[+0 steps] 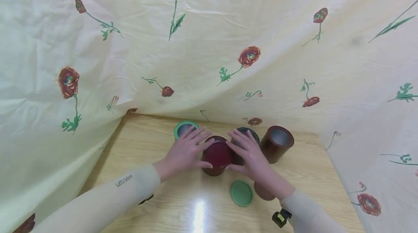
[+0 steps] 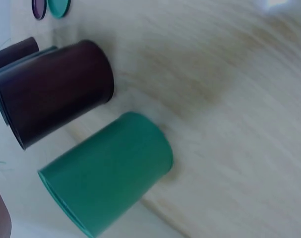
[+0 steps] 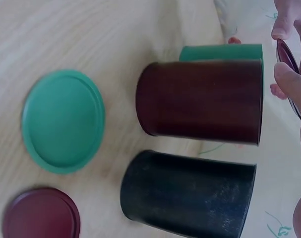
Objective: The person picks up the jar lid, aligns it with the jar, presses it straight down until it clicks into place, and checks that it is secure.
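A dark red lid [image 1: 218,154] is held over a dark red canister [image 1: 212,171], which stands upright. My left hand [image 1: 187,151] grips the lid's left edge between thumb and fingers, and my right hand [image 1: 250,156] grips its right edge. From the right wrist, the lid [image 3: 287,55] shows nearly edge-on, apart from the mouth of the dark red canister [image 3: 205,100]. A green canister [image 2: 110,171] stands left of the red one, its mouth uncovered. Behind my right fingers is a black canister [image 3: 187,193].
Another dark red canister [image 1: 277,145] stands uncovered at the right. Nearer on the wooden table [image 1: 156,204] lie a green lid [image 1: 241,193] and a second dark red lid [image 3: 42,215], partly under my right forearm in the head view. A flowered cloth [image 1: 202,58] hangs behind the table.
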`<control>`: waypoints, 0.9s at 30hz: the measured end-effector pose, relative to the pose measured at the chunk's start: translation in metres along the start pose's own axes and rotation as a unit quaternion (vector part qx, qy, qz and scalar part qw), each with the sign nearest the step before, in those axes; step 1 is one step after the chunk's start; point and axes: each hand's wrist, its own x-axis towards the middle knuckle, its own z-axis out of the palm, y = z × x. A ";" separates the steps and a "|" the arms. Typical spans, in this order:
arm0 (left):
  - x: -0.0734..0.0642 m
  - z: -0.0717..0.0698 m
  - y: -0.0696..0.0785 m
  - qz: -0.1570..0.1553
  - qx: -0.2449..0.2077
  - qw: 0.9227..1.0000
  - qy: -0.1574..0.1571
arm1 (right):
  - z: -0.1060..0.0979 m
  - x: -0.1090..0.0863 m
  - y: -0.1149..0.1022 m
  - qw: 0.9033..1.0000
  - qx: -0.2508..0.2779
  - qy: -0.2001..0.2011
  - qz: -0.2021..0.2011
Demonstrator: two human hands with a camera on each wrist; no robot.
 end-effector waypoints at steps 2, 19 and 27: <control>0.004 0.000 -0.003 -0.006 -0.003 1.000 -0.011 | -0.001 0.004 0.003 1.000 -0.003 0.001 -0.001; 0.020 0.005 -0.021 0.000 -0.007 0.999 -0.041 | 0.000 0.015 0.022 1.000 0.008 -0.020 0.019; 0.024 0.009 -0.028 -0.004 -0.019 0.996 -0.083 | 0.003 0.018 0.024 0.998 0.008 -0.046 0.044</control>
